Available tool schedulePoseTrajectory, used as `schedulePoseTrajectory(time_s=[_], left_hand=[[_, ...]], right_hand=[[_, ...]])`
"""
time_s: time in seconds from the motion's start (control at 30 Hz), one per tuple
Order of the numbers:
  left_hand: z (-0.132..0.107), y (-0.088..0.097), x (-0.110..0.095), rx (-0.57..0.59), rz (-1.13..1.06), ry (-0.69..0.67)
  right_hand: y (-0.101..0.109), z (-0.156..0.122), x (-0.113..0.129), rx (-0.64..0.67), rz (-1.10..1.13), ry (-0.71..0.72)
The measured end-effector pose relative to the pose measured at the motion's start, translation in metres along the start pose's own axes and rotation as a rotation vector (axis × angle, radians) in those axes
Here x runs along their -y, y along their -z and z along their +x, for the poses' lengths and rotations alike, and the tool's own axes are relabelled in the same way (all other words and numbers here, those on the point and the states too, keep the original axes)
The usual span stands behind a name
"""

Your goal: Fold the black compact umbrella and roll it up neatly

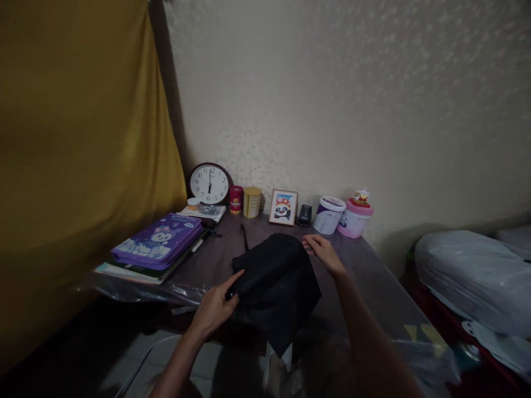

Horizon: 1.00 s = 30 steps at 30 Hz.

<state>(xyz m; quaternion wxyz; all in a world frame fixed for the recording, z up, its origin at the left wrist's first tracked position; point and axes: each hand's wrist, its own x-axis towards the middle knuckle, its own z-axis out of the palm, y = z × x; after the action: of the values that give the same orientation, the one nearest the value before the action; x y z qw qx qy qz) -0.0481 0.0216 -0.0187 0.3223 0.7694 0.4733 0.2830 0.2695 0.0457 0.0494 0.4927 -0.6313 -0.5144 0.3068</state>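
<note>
A black folded umbrella (274, 276) lies across the front edge of the table, its loose cloth bunched and one pointed corner hanging down over the edge. A thin black strap sticks out behind it. At its left end, my left hand (218, 307) has thumb and index finger around a shiny dark knob, the index finger stretched along the cloth. My right hand (323, 251) is at the far right edge of the cloth, fingers extended and slightly apart. Whether its fingertips touch the cloth is hard to tell.
Along the wall stand a clock (209, 184), a red jar (236, 200), a yellow tin (251, 203), a picture frame (283, 207), a black stapler-like object (304, 215) and two tubs. A purple case (160, 240) tops a stack at left. A plastic-covered bundle (468, 276) lies right.
</note>
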Motion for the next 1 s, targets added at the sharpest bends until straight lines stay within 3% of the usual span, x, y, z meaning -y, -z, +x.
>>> schedulePoseTrajectory(time_s=[0.17,0.3,0.63,1.0], left_hand=[[0.008,0.005,0.008,-0.073,-0.086,0.077],[0.014,0.006,0.014,-0.13,-0.137,0.106],[0.018,0.002,0.025,-0.117,-0.226,0.039],[0.014,-0.004,0.027,-0.036,-0.236,0.018]], right_hand=[[0.017,-0.01,-0.006,0.29,-0.057,0.206],[0.015,-0.016,-0.007,0.445,-0.199,0.276],[0.002,-0.017,0.011,0.404,-0.266,0.521],[-0.01,-0.024,0.033,0.296,-0.218,0.536]])
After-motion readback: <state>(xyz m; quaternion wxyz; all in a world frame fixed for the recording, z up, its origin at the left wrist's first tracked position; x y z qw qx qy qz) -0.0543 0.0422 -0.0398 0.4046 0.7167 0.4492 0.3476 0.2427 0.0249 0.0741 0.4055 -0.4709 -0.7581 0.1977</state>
